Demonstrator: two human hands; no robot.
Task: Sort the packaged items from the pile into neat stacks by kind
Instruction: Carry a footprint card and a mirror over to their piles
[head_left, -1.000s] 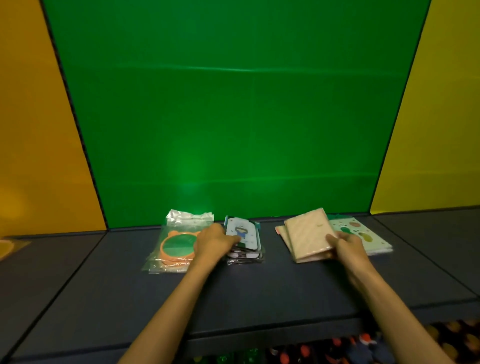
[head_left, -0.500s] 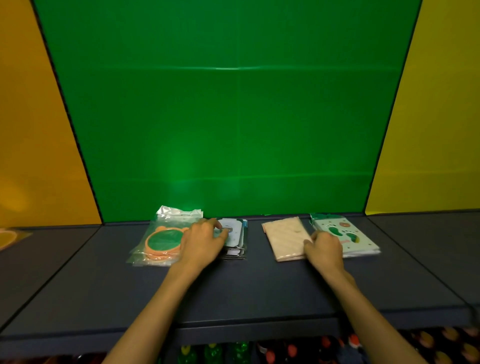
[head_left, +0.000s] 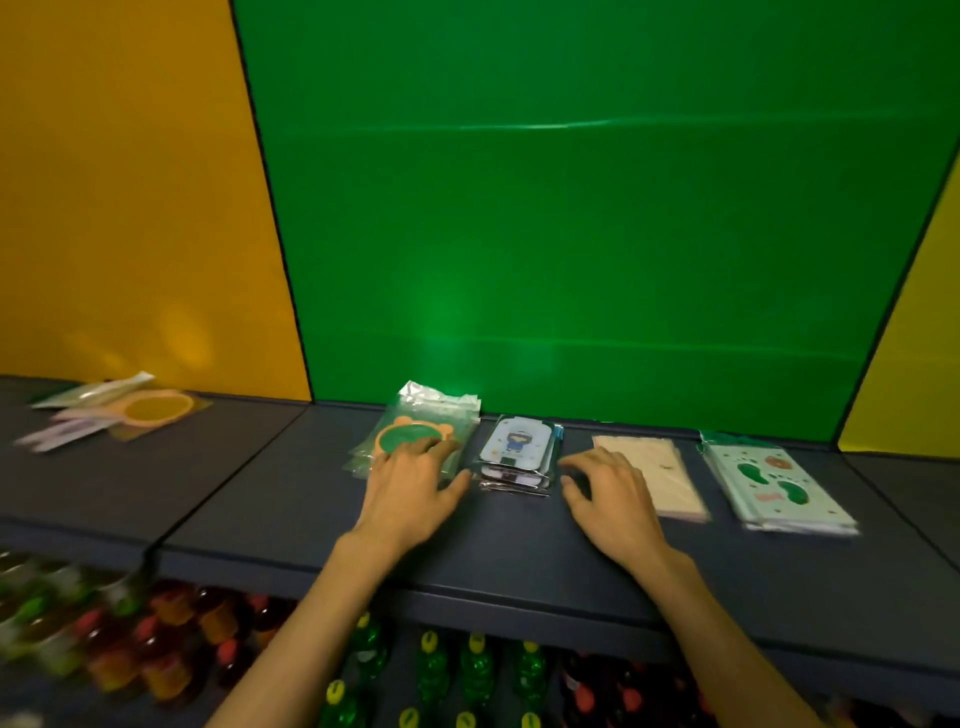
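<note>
Four stacks in a row on the dark shelf (head_left: 519, 561), along the green back panel (head_left: 571, 234): l-to-r, clear bags w/ orange bear-ear ring (head_left: 415, 434), cartoon-figure card packs (head_left: 517, 452), plain beige packs (head_left: 660, 467), pale green packs w/ dark green blobs (head_left: 774, 483). Any print on them too small/blurred to read. Left hand (head_left: 410, 488) rests on the ring bags, fingers spread flat, thumb near the card packs. Right hand (head_left: 613, 493) just right of the card packs, fingers loosely curled, holding nothing, partly over the beige stack. Unsorted leftovers (head_left: 114, 410) far left, by the yellow panel (head_left: 130, 208). Bottles w/ yellow caps (head_left: 431, 670) below shelf, labels unreadable.
</note>
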